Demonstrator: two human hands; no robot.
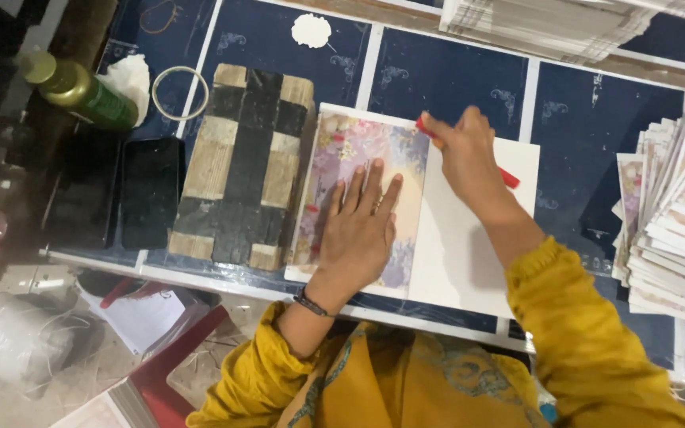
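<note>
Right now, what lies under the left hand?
The left hand presses flat on a floral printed sheet, which lies on a white card. The print beneath the palm is hidden.

Glossy floral printed paper sheet (358, 198) is lying on matt white card (469, 254); rough, weathered wooden block (243, 166) is sitting beside glossy black phone (151, 192).

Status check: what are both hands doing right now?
Left hand flat on floral printed sheet. Right hand holds red flat tool over white card. Nothing obstructing.
</note>
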